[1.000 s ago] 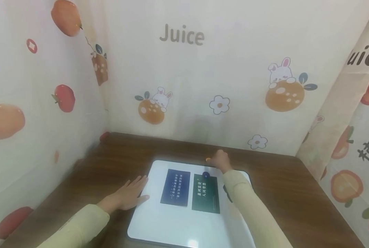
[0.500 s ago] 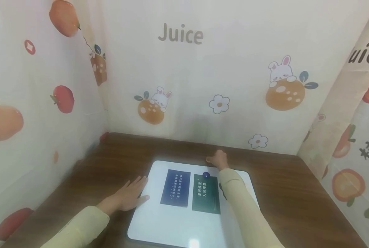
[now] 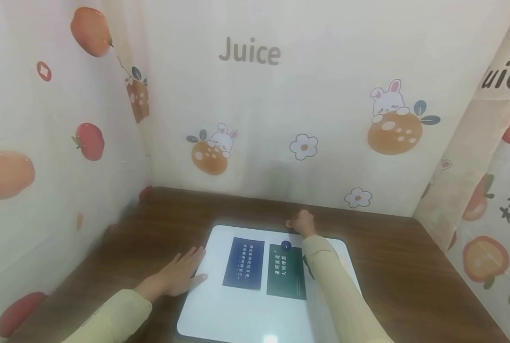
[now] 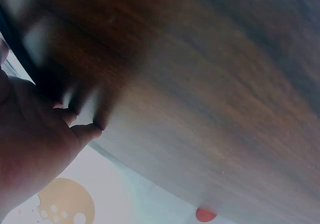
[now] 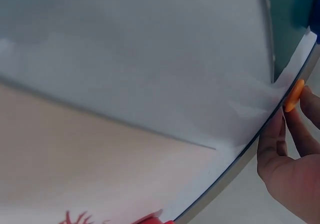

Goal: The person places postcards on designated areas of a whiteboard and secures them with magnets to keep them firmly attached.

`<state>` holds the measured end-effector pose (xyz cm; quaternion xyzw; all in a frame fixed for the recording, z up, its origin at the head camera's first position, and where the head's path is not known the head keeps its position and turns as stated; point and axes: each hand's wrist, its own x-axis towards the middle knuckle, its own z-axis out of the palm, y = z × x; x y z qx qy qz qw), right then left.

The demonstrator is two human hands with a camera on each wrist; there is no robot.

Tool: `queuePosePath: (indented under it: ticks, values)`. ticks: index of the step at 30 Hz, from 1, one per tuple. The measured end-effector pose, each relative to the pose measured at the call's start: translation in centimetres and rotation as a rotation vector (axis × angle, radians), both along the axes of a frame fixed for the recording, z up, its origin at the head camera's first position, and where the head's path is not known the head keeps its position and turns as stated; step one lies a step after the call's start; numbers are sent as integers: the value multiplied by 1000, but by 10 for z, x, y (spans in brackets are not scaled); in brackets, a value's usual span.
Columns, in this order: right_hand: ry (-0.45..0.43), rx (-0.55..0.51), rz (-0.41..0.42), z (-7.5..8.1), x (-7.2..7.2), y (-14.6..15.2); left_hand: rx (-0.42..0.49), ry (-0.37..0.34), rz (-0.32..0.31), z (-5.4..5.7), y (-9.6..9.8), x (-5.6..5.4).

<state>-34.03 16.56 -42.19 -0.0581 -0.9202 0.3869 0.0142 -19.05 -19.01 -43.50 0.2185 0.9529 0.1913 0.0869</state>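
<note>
My right hand is at the far edge of a whiteboard lying on the table. It pinches a small orange button magnet between thumb and fingers, plain in the right wrist view but hidden in the head view. Just nearer lies a green card, a round blue magnet on its top edge. Left of that is a blue card with white writing. My left hand rests with spread, straight fingers along the board's left edge.
Beneath the right forearm lies a pale pink card with a red drawing, and a red piece sits at its edge. Brown wooden table surrounds the board. Fruit-printed curtains stand at the back and sides.
The orange magnet, seen at the right hand's left side a second ago, is now out of sight in the head view. The right hand has turned slightly; the left stays put.
</note>
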Motion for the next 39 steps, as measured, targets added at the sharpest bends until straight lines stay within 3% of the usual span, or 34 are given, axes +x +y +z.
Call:
queuePosePath:
  ticks: [9,15,23,39]
  values:
    - [-28,-50,-26,-4,-7,6,11,-7,-2,6,3,4]
    - [-49,-96,-58,-9,-9,10,24,0,-14,2,2,2]
    - [-145,-208,-116,-4,-8,6,29,-13,0,4,3,2]
    - [-152,-315,-19,0,1,-9,24,-3,-7,4,1,2]
